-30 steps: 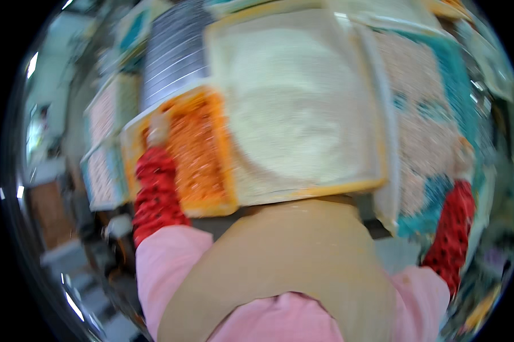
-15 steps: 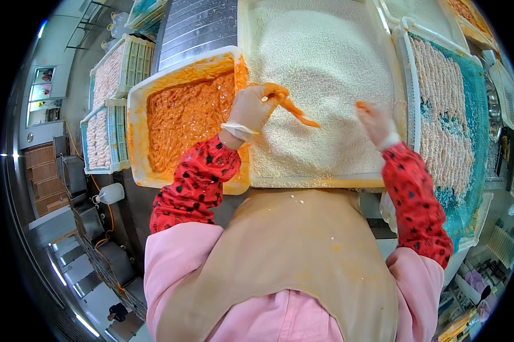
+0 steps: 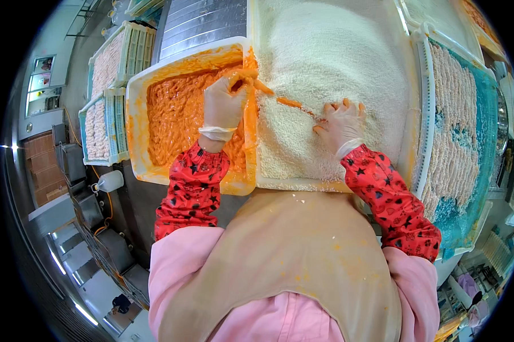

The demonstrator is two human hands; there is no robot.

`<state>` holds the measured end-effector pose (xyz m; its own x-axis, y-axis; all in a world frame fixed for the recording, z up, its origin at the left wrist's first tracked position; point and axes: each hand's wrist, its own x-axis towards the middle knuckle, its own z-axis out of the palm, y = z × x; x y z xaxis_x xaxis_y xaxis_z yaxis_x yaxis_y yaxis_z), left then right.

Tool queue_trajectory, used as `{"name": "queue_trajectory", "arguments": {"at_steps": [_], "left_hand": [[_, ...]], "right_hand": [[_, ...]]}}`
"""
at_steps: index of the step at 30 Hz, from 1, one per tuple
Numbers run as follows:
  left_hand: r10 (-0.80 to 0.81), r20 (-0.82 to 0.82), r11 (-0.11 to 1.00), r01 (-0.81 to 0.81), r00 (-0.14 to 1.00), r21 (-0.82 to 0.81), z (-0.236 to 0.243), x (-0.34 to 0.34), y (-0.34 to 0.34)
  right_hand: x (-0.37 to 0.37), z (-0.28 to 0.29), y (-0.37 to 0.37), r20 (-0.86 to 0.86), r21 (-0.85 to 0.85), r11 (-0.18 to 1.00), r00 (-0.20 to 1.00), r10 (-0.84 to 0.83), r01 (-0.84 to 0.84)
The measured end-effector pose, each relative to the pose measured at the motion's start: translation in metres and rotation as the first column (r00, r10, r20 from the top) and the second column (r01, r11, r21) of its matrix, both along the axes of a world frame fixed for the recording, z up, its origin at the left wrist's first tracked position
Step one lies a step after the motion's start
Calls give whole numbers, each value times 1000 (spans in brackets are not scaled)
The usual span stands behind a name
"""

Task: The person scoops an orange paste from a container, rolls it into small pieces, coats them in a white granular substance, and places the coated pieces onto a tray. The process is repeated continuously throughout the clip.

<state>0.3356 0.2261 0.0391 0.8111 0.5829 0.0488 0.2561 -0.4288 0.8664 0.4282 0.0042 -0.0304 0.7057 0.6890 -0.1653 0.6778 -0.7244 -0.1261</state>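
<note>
My left hand [image 3: 222, 104], in a thin glove with orange-smeared fingers, is closed in a pinch above the right rim of a tub of orange-coated meat strips [image 3: 180, 117]. A short orange end sticks out from its fingertips, apparently another coated strip. On the white crumbs [image 3: 325, 57] just right of that tub lies one orange strip [image 3: 290, 102], its right part dusted with crumbs. My right hand [image 3: 343, 122], gloved too, rests on the crumbs by the strip's right end, fingers spread and thumb apart. Its palm side is hidden.
At right stands a crate with a teal liner [image 3: 478, 137], holding rows of crumbed strips [image 3: 450, 85]. Stacked crates [image 3: 120, 122] with similar strips are at left. A ridged metal surface [image 3: 203, 25] lies behind the orange tub. A white jug [image 3: 110, 181] sits lower left.
My left hand has moved left, from over the crumbs to the orange tub's rim. An orange strip now lies on the crumbs. My right hand has come left and its fingers have spread.
</note>
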Motion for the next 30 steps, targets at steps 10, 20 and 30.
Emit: {"name": "queue_trajectory", "arguments": {"at_steps": [10,20,30], "left_hand": [[-213,89,955,189,973,229,39,33,-26],[-390,-102,906,401,915,135,24,32,-52],[-38,-55,950,53,998,309,-7,6,29]], "right_hand": [[22,-20,37,-972,139,388,50,231,911],[67,145,-303,-971,189,-174,210,114,966],[171,75,-450,-625,275,-19,164,-763,961]]}}
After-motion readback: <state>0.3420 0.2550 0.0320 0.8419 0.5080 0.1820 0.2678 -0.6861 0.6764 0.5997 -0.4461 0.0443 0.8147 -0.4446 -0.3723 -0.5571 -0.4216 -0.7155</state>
